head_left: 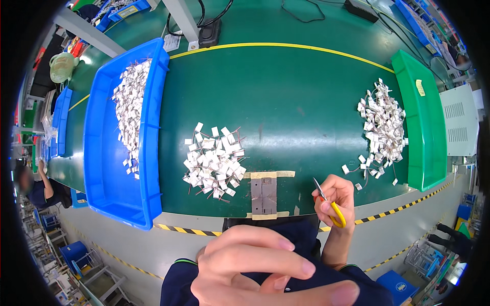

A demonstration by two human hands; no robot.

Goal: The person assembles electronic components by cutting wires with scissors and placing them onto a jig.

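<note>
My left hand point(250, 268) is raised close to the camera, its fingers stretched to the right and apart, with nothing seen in them. At the table's front edge, my right hand point(334, 196) holds small scissors point(337, 214) with yellow handles, their pointed blades angled up and left. Between the hands and the table's middle, a dark metal fixture block point(264, 196) is taped down at the edge. To its left lies a loose pile of small white connectors with short dark wires point(214, 160). A larger pile of similar pieces point(383, 122) lies on the right, beyond my right hand.
A blue bin point(150, 153) on the left holds many more white pieces. The green tray point(426, 132) stands at the right, beside a white vented box point(460, 120). Yellow tape point(275, 45) crosses the green table behind. Another person point(43, 191) is at far left.
</note>
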